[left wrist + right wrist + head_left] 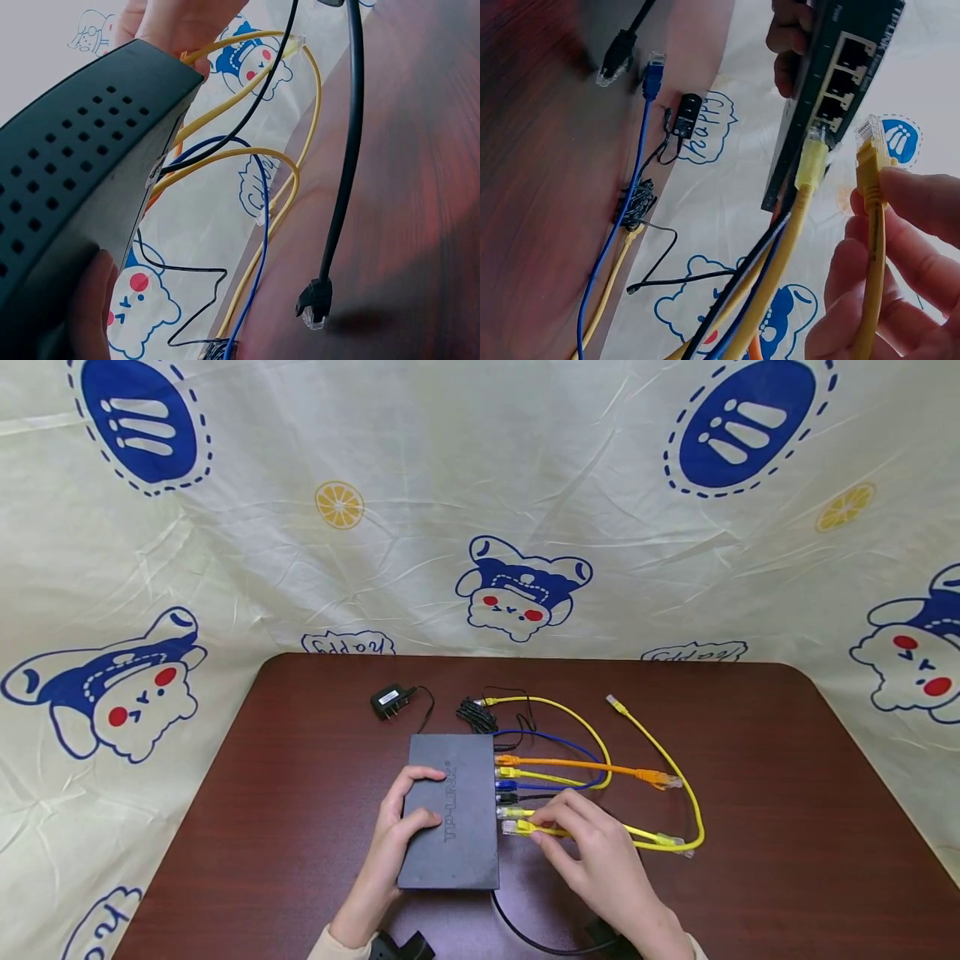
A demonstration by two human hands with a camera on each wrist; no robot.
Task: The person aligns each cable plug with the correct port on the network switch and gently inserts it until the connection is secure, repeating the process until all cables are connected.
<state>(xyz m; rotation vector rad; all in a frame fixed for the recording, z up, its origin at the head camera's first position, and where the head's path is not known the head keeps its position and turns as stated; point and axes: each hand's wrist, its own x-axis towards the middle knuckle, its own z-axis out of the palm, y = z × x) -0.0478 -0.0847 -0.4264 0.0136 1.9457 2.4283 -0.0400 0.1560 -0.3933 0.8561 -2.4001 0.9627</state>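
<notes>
A dark TP-LINK network switch (465, 810) is raised off the table, gripped at its left side by my left hand (393, 835). My right hand (600, 852) pinches a yellow Ethernet cable just behind its clear plug (870, 146). That plug is beside the port side of the switch, apart from it in the right wrist view. Bare ports (844, 79) show there, next to a plugged-in yellow cable (811, 165). Orange (570, 764), blue (555, 787) and black cables (532, 797) also run from the ports.
A black power adapter (390, 701) lies at the back of the brown table (322, 752), near a bundled thin black cord (477, 717). Loose cable ends lie right of the switch, including a yellow plug (617, 704). A black cable (352, 150) with a plug hangs over the near side.
</notes>
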